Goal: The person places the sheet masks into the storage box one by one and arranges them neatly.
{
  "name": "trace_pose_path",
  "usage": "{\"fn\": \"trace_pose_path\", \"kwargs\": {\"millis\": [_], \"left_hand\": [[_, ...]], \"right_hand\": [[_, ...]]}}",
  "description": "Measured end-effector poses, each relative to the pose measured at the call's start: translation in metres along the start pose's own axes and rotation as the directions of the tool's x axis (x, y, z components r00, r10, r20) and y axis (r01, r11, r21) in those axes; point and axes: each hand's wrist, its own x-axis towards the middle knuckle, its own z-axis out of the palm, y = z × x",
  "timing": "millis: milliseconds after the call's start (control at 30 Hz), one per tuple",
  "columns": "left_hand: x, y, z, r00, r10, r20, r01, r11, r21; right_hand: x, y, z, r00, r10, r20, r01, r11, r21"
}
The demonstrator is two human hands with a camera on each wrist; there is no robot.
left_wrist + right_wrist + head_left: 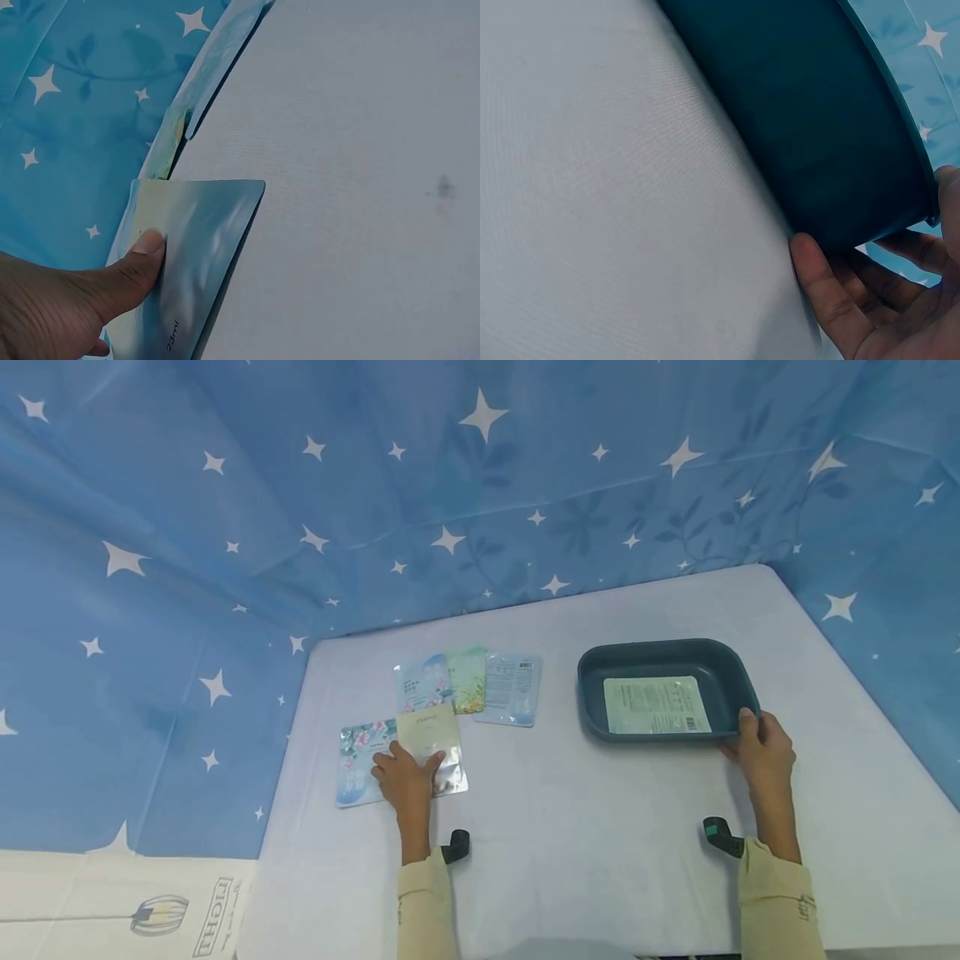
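Note:
My left hand lies over two flat face mask sachets at the left of the table. Its thumb touches the pale yellow and silver sachet, which is marked 23ml; the other fingers lie near its edge with the blue floral sachet. With its thumb on the rim and fingers beneath the corner, my right hand grips a dark teal tray. Inside that tray rests a pale green sachet, printed side up.
Behind the left hand lie three more sachets: a blue one, a green one and a light blue one. All rest on a white-covered table. A blue star-patterned cloth hangs along its back and sides.

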Motion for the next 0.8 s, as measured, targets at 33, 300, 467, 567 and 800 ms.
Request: {"fn": "trace_pose_path", "kwargs": {"millis": [33, 300, 467, 567, 800], "left_hand": [[0.0, 0.0, 0.001, 1.0, 0.0, -0.004, 0.0, 1.0, -0.007], [0.002, -0.005, 0.002, 1.0, 0.01, -0.004, -0.01, 0.991, -0.132], [0.003, -0.008, -0.002, 0.998, -0.002, 0.06, 0.013, 0.983, -0.181], [0.004, -0.011, -0.005, 0.995, -0.02, 0.103, 0.042, 0.976, -0.214], [0.008, -0.018, -0.009, 0.987, -0.038, 0.154, 0.088, 0.938, -0.336]], "right_hand": [[0.0, 0.001, 0.0, 1.0, -0.002, -0.001, 0.002, 1.0, 0.004], [-0.008, -0.009, -0.001, 1.0, -0.005, -0.013, 0.005, 1.0, 0.029], [-0.013, -0.014, -0.002, 1.0, 0.013, -0.012, -0.013, 1.0, -0.002], [-0.014, -0.014, -0.002, 1.0, 0.015, 0.0, -0.015, 1.0, -0.015], [-0.014, -0.016, -0.005, 1.0, -0.011, 0.007, 0.011, 0.999, -0.03]]}}
